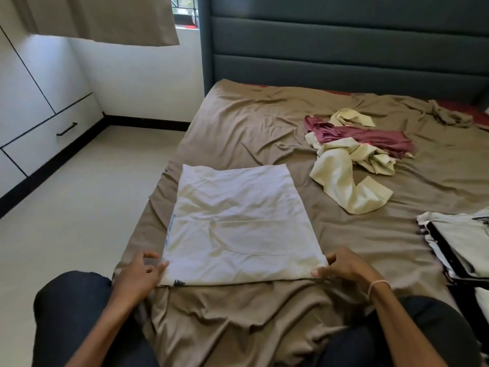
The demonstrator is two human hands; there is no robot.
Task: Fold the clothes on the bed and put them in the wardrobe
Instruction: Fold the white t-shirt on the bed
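Brown bed [238, 133], hands (both) gripping white garment [238, 223]

White shirt [238, 223], brown sheet [238, 128], maroon garment [370, 136], teal headboard [344, 43]

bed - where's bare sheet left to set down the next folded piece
Free: the sheet between the headboard and white shirt, and the strip between that shirt and the folded stack. Crowded: upper right, under the yellow and maroon clothes.
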